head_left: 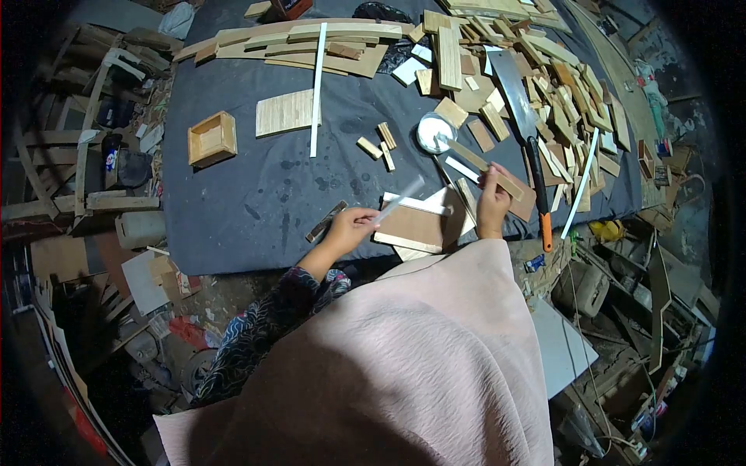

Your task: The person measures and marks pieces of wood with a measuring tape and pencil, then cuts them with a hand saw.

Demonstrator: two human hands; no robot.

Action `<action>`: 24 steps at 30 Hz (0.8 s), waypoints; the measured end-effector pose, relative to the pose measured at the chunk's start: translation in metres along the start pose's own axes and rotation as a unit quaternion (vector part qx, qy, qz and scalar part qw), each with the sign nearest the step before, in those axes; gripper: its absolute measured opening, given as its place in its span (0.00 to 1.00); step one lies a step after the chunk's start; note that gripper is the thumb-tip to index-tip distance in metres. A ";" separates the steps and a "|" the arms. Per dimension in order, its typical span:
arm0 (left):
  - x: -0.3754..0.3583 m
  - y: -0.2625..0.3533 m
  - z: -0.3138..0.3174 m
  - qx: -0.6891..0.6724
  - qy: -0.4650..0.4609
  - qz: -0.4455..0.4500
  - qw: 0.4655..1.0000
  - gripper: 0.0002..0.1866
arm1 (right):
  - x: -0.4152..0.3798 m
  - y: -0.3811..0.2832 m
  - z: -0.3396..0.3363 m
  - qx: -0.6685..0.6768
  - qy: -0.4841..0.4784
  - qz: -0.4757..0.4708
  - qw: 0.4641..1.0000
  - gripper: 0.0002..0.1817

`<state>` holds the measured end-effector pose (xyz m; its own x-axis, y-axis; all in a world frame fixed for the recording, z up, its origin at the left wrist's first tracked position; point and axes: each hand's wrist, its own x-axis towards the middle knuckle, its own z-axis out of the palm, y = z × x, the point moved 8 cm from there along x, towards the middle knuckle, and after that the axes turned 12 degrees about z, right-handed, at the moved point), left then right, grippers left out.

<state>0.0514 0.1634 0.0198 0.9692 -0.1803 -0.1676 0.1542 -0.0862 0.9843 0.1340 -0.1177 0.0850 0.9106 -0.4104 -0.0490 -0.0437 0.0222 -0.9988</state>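
My left hand [350,231] pinches one end of a thin whitish strip [404,197], which tilts up to the right. In my right hand [493,203] is a flat wooden stick [475,159]; its far end reaches into a round tub of white paste [436,126]. Between my hands lies a brown panel [420,227] with pale strips along its edges, resting on other thin boards. A short dark-edged wood piece [326,221] lies beside my left hand. Several small wood blocks [386,135] lie left of the tub.
A handsaw [515,97] with an orange-ended handle lies right of my right hand. Beyond it spreads a heap of wood offcuts [571,101]. A small wooden box [212,140], a slatted panel [284,113] and a long white strip [318,89] lie to the left on the dark cloth [233,202].
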 end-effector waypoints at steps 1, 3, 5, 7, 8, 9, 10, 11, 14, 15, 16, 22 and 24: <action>-0.003 -0.004 -0.002 -0.069 -0.003 -0.048 0.996 0.14 | 0.001 0.000 0.006 -0.041 0.003 -0.016 0.999 0.10; -0.008 -0.007 -0.007 -0.170 0.014 -0.095 0.981 0.15 | 0.006 0.000 0.017 -0.062 -0.001 -0.034 0.997 0.10; -0.014 -0.007 -0.005 -0.284 0.004 -0.143 0.948 0.15 | 0.013 0.011 0.027 -0.094 0.001 -0.019 0.995 0.10; -0.018 -0.003 -0.006 -0.310 0.002 -0.143 0.940 0.15 | 0.011 0.010 0.035 -0.084 -0.008 0.004 0.996 0.10; -0.020 -0.002 -0.005 -0.337 -0.005 -0.144 0.930 0.15 | 0.012 0.012 0.037 -0.078 -0.013 0.029 0.996 0.10; -0.022 -0.001 -0.006 -0.350 -0.012 -0.141 0.926 0.15 | 0.009 0.001 0.038 -0.074 0.003 -0.036 0.997 0.11; -0.023 -0.001 -0.008 -0.352 -0.010 -0.139 0.925 0.15 | 0.009 -0.002 0.037 -0.076 0.000 -0.037 0.996 0.11; -0.026 -0.002 -0.011 -0.342 -0.001 -0.141 0.929 0.15 | 0.007 0.001 0.029 -0.029 0.018 -0.004 0.999 0.12; -0.034 -0.007 -0.016 -0.315 0.021 -0.143 0.938 0.15 | -0.004 0.005 0.006 0.136 0.055 0.084 0.986 0.13; -0.036 -0.009 -0.020 -0.295 0.039 -0.140 0.944 0.14 | -0.010 0.011 -0.002 0.187 0.052 0.109 0.975 0.13; -0.038 -0.012 -0.019 -0.297 0.038 -0.141 0.943 0.14 | -0.020 0.018 -0.010 0.239 0.049 0.134 0.960 0.14; -0.053 -0.018 -0.011 -0.318 0.010 -0.151 0.936 0.14 | -0.118 0.029 -0.030 0.163 0.000 0.173 0.971 0.10; -0.055 -0.019 -0.009 -0.314 -0.001 -0.163 0.935 0.14 | -0.147 0.039 -0.034 0.148 0.002 0.188 0.971 0.10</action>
<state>-0.0033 0.1843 0.0113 0.8507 -0.2460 -0.4646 0.5245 0.4556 0.7192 -0.0156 -0.0872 0.0530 0.8517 -0.3259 -0.4104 -0.2522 0.4314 -0.8662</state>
